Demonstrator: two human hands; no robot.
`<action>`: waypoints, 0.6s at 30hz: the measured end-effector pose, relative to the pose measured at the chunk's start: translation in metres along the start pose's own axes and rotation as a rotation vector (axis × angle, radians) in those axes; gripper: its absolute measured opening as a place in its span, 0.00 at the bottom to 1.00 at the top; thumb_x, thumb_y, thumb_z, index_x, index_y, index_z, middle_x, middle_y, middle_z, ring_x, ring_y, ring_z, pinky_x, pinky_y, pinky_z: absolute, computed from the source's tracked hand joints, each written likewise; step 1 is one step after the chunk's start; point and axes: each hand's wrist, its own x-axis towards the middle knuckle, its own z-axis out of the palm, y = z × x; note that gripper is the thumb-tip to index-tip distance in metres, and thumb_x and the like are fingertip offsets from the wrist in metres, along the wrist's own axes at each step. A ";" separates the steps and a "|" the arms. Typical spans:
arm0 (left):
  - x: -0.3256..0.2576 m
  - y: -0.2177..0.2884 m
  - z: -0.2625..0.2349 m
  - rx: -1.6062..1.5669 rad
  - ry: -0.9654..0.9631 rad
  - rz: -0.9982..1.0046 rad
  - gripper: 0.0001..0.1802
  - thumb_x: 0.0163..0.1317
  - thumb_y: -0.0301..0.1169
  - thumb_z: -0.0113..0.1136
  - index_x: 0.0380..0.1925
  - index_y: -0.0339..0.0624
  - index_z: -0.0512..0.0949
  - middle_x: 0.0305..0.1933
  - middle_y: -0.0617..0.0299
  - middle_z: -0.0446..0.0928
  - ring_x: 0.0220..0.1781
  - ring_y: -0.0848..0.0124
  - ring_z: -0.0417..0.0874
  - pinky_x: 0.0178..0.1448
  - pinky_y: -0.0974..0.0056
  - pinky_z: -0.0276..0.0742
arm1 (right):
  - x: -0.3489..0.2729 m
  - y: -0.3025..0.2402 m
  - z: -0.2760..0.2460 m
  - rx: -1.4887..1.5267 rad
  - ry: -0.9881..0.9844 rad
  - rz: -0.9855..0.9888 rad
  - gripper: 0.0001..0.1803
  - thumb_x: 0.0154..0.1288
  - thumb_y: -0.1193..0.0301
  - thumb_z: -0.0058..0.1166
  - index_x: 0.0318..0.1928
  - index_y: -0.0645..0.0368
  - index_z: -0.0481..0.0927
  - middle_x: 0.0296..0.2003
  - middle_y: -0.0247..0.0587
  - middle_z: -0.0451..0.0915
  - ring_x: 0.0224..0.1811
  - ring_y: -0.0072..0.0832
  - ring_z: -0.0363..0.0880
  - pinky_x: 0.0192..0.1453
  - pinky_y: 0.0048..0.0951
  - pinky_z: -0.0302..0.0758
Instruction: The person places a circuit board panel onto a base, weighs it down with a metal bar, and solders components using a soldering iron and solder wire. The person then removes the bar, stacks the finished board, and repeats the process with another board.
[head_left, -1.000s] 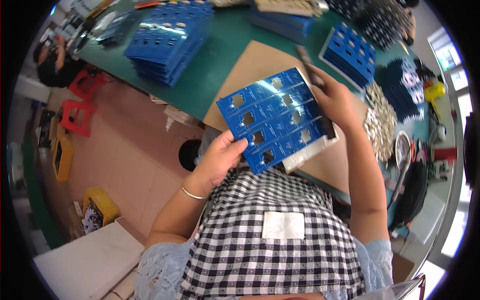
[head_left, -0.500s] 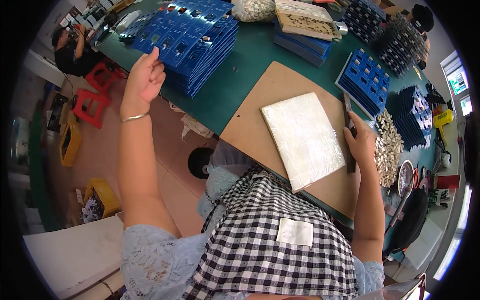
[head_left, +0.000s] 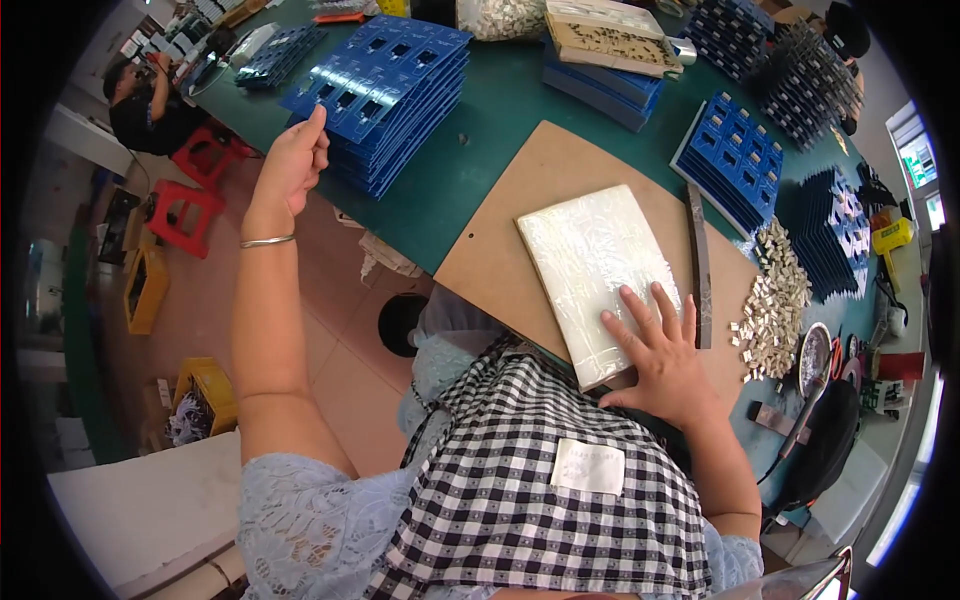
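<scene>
From the head camera, the left hand (head_left: 291, 165) is lifted up beside the tall stack of blue trays (head_left: 385, 85) on the green table (head_left: 470, 170). Its fingers are loosely curled and it holds nothing; it is just beside the stack's near edge, and I cannot tell if it touches.

The right hand (head_left: 662, 352) lies flat and open, fingers spread, pressing on the near corner of a white shiny block (head_left: 598, 270). That block rests on a brown board (head_left: 520, 215) right in front of the person. A thin dark strip (head_left: 699, 262) lies beside it.

One blue tray looks put away on the stack, so that part seems done. Lots is left: a pile of small pale pieces (head_left: 772, 305) waits to the right, and more blue trays (head_left: 740, 160) sit farther back.
</scene>
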 end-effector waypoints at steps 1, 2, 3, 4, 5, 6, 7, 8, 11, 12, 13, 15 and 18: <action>0.000 0.000 -0.003 0.126 0.023 -0.004 0.22 0.65 0.53 0.52 0.24 0.48 0.70 0.16 0.72 0.66 0.13 0.85 0.58 0.15 0.77 0.45 | -0.001 0.001 0.004 -0.022 0.024 -0.001 0.53 0.32 0.40 0.68 0.65 0.37 0.66 0.69 0.33 0.56 0.72 0.47 0.49 0.70 0.65 0.41; -0.002 -0.001 -0.005 0.127 0.027 -0.002 0.22 0.65 0.53 0.52 0.24 0.48 0.70 0.16 0.72 0.66 0.13 0.85 0.58 0.15 0.77 0.45 | -0.002 0.000 0.005 -0.021 0.027 -0.005 0.53 0.32 0.40 0.68 0.65 0.37 0.66 0.69 0.33 0.56 0.72 0.47 0.49 0.70 0.65 0.41; -0.005 -0.001 -0.005 0.102 0.020 0.022 0.22 0.66 0.53 0.50 0.23 0.48 0.70 0.17 0.72 0.66 0.14 0.85 0.58 0.15 0.77 0.45 | -0.002 0.000 0.005 -0.012 0.040 -0.001 0.52 0.33 0.40 0.67 0.64 0.37 0.67 0.69 0.34 0.57 0.71 0.47 0.49 0.69 0.65 0.44; -0.010 0.000 -0.004 0.077 0.014 0.047 0.23 0.67 0.53 0.48 0.22 0.48 0.70 0.17 0.72 0.67 0.14 0.85 0.58 0.16 0.78 0.44 | -0.002 -0.001 0.006 -0.004 0.053 0.003 0.51 0.34 0.40 0.67 0.64 0.37 0.68 0.69 0.34 0.57 0.71 0.48 0.50 0.67 0.65 0.47; -0.015 0.001 -0.003 0.078 0.015 0.048 0.23 0.67 0.53 0.48 0.22 0.48 0.70 0.17 0.72 0.67 0.14 0.85 0.58 0.16 0.78 0.44 | -0.003 -0.004 0.009 -0.003 0.054 0.002 0.51 0.34 0.40 0.67 0.64 0.37 0.68 0.69 0.34 0.57 0.71 0.48 0.50 0.67 0.65 0.47; -0.024 0.004 0.002 0.077 0.046 0.093 0.23 0.67 0.53 0.48 0.23 0.47 0.72 0.18 0.71 0.67 0.15 0.86 0.59 0.18 0.78 0.46 | -0.006 -0.009 0.013 -0.020 0.086 0.009 0.48 0.35 0.44 0.68 0.63 0.37 0.69 0.68 0.34 0.58 0.70 0.48 0.52 0.65 0.64 0.51; -0.028 0.006 0.005 0.077 0.076 0.138 0.22 0.68 0.52 0.48 0.24 0.47 0.73 0.19 0.71 0.68 0.16 0.86 0.60 0.19 0.78 0.47 | -0.008 -0.012 0.018 -0.037 0.118 0.018 0.46 0.37 0.47 0.69 0.62 0.38 0.70 0.68 0.34 0.60 0.69 0.48 0.53 0.63 0.64 0.54; -0.025 0.006 0.006 0.076 0.074 0.138 0.22 0.68 0.52 0.48 0.24 0.47 0.73 0.19 0.71 0.68 0.16 0.86 0.60 0.19 0.78 0.47 | -0.010 -0.015 0.023 -0.038 0.118 0.020 0.46 0.37 0.47 0.69 0.62 0.38 0.70 0.68 0.34 0.60 0.69 0.48 0.53 0.63 0.64 0.54; -0.004 0.008 -0.007 0.172 0.195 0.290 0.21 0.67 0.50 0.50 0.33 0.41 0.76 0.23 0.67 0.72 0.22 0.83 0.66 0.25 0.76 0.58 | -0.013 -0.021 0.036 -0.078 0.217 0.023 0.43 0.32 0.60 0.67 0.59 0.41 0.72 0.67 0.37 0.62 0.67 0.47 0.57 0.60 0.59 0.56; 0.013 0.006 -0.021 0.258 0.331 0.378 0.23 0.65 0.50 0.52 0.37 0.38 0.77 0.27 0.65 0.74 0.26 0.80 0.70 0.30 0.74 0.63 | -0.014 -0.021 0.036 -0.077 0.219 0.008 0.43 0.32 0.60 0.67 0.59 0.41 0.72 0.67 0.37 0.62 0.67 0.47 0.57 0.60 0.59 0.56; 0.031 0.003 -0.032 0.344 0.463 0.464 0.25 0.63 0.50 0.55 0.41 0.35 0.77 0.31 0.62 0.77 0.31 0.76 0.74 0.36 0.72 0.69 | -0.014 -0.021 0.037 -0.066 0.242 -0.008 0.43 0.32 0.60 0.67 0.58 0.42 0.73 0.66 0.37 0.63 0.67 0.47 0.57 0.60 0.59 0.56; 0.057 -0.005 -0.044 0.449 0.487 0.429 0.27 0.62 0.50 0.57 0.43 0.33 0.77 0.36 0.59 0.78 0.37 0.73 0.76 0.43 0.70 0.71 | -0.015 -0.018 0.038 -0.057 0.274 -0.025 0.42 0.32 0.61 0.67 0.58 0.42 0.73 0.65 0.38 0.65 0.66 0.47 0.58 0.60 0.58 0.57; 0.069 -0.005 -0.045 0.570 0.454 0.297 0.31 0.56 0.49 0.63 0.47 0.30 0.77 0.48 0.52 0.79 0.50 0.66 0.78 0.55 0.66 0.71 | -0.016 -0.014 0.041 0.053 0.363 -0.008 0.39 0.36 0.61 0.66 0.57 0.40 0.74 0.64 0.34 0.66 0.65 0.46 0.61 0.57 0.58 0.59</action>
